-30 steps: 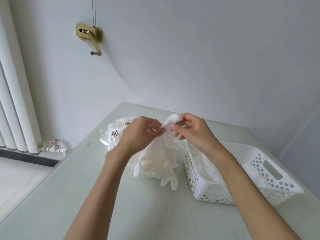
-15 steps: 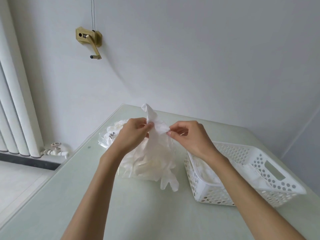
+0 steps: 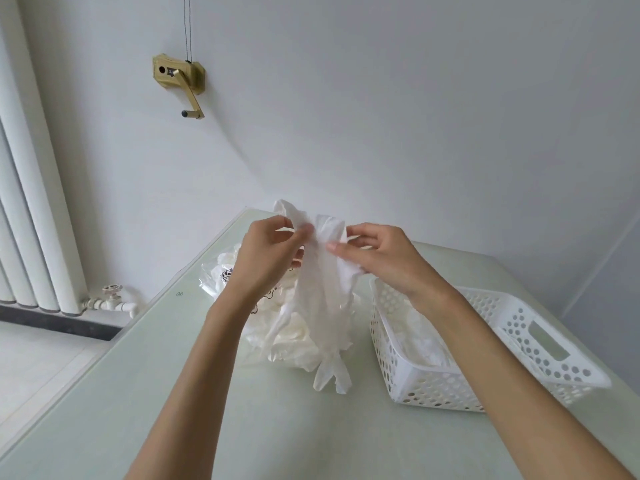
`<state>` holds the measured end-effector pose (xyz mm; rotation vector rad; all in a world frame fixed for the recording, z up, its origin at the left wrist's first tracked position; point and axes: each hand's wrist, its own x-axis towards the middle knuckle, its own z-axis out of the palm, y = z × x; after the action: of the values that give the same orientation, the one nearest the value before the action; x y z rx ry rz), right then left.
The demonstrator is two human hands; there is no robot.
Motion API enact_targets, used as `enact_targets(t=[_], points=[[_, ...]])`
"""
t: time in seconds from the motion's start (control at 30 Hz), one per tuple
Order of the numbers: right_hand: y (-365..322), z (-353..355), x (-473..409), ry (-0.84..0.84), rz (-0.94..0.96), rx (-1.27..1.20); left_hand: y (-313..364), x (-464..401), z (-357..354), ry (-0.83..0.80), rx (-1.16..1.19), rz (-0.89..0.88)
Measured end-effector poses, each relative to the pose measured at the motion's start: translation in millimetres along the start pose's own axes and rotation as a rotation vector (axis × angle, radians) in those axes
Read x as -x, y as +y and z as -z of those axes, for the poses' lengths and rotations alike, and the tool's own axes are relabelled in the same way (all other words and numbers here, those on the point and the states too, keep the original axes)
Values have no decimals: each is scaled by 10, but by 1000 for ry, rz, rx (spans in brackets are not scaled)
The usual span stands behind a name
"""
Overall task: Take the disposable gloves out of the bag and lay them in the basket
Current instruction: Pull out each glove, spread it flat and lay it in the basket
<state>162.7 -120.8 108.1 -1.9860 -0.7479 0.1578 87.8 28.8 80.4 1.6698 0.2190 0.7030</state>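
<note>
White perforated plastic basket [image 3: 519,344]: thin crumpled gloves inside | clear crinkly bag [image 3: 221,278]: more white gloves bunched in it, left of basket on pale green table [image 3: 138,393] | left hand [image 3: 266,258] + right hand [image 3: 384,261]: both pinch cuff of one limp translucent glove [image 3: 322,306], fingers dangling above bag, beside basket

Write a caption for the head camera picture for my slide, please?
Both hands, left and right, pinch a white glove above the bag, beside the basket.

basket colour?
White basket, walls perforated with round holes; head view, the only one.
</note>
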Motion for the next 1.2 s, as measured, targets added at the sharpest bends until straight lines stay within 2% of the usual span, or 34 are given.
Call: enact_targets(t=[0.1,0.3,0.43,0.53,0.6,0.67,0.7,0.8,0.83,0.97,1.2], points=[[56,67,48,-21,8,152,48,17,10,-6,92,25],[-1,325,77,77,-28,-255,39,7,0,-34,176,90],[-44,348,30,305,85,-198,25,7,-90,-98,92,165],[-58,413,38,316,124,-153,-29,-39,-46,27,-60,149],[-41,451,52,261,146,-83,26,-38,-10,87,-91,40],[-46,482,84,181,192,-3,124,-18,-34,-20,-31,-69],[-58,498,101,135,224,32,170,3,-64,-129,-23,-104],[-120,594,166,70,308,66,297,64,-284,-521,-190,-141],[-134,632,189,73,329,73,330,70,-366,-597,-220,-135],[-117,907,345,125,356,85,451,4,-663,-661,-228,-174],[35,1610,574,362,268,142,554,-46,-1051,-777,-329,-177]])
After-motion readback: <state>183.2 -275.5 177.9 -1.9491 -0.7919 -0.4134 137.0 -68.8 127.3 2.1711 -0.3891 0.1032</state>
